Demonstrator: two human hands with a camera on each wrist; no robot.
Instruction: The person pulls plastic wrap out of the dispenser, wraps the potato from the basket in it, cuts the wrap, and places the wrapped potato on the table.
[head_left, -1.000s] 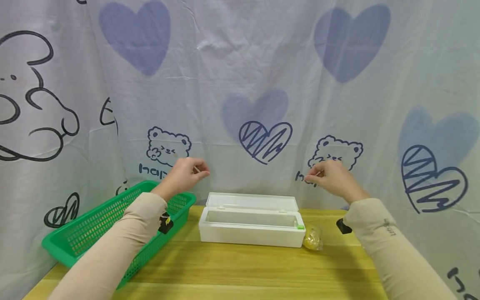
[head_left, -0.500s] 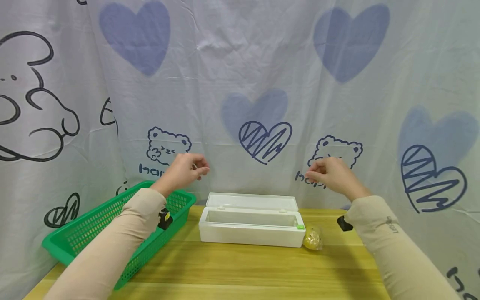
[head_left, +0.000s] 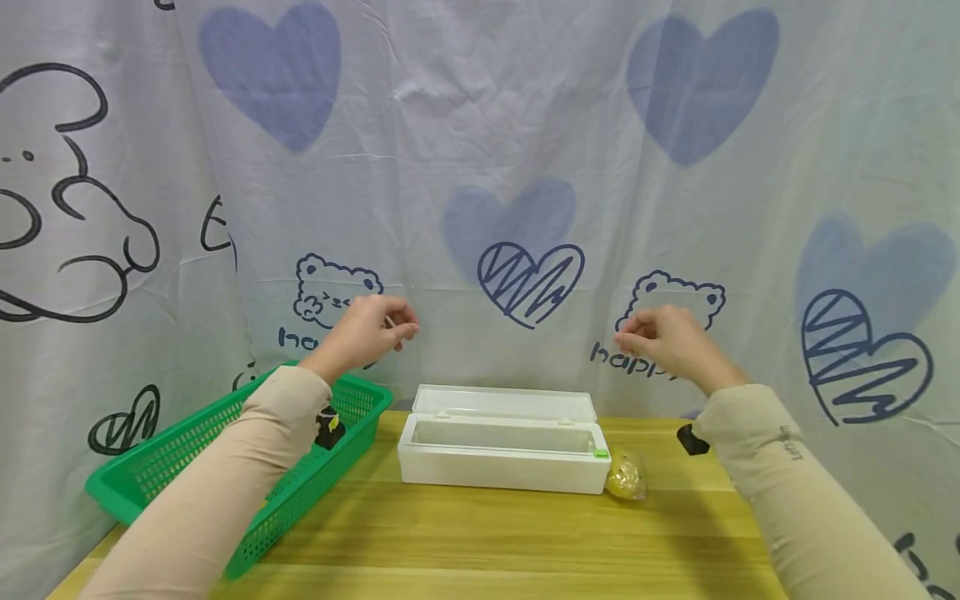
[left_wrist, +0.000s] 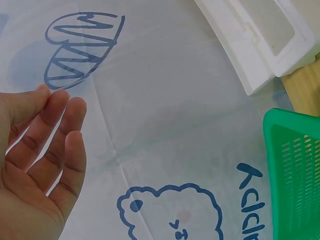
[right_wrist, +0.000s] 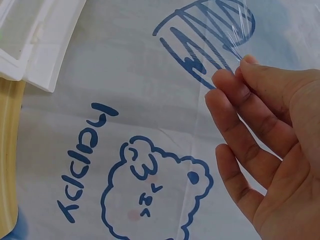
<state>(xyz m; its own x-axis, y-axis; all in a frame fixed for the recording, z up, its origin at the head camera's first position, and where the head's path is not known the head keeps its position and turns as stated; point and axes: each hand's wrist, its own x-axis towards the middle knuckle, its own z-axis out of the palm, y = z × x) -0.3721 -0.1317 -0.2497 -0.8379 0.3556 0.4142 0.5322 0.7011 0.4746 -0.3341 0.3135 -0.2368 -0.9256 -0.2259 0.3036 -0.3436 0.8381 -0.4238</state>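
Observation:
Both hands are raised in front of the curtain, level with each other and apart. Clear plastic film (right_wrist: pixel 238 46) shows as shiny creases gathered at the right fingertips in the right wrist view. My right hand (head_left: pixel 669 340) pinches it between thumb and index finger, other fingers loosely bent. On the other side my left hand (head_left: pixel 367 332) pinches thumb against index finger, with a faint see-through edge at the tips; most of the film is invisible against the curtain. Below and between the hands stands a long white box (head_left: pixel 502 472), its lid (head_left: pixel 504 406) tipped back.
A green slotted basket (head_left: pixel 371 410) stands at the left, partly behind the left sleeve. Right beside the white box lies a yellow roundish thing in clear wrap (head_left: pixel 626 477). All stand on a wooden table (head_left: pixel 510 537), with a patterned curtain (head_left: pixel 517 100) behind.
Both hands have risen a little, still about the same distance apart and still pinching. The box, basket and wrapped yellow thing have stayed put.

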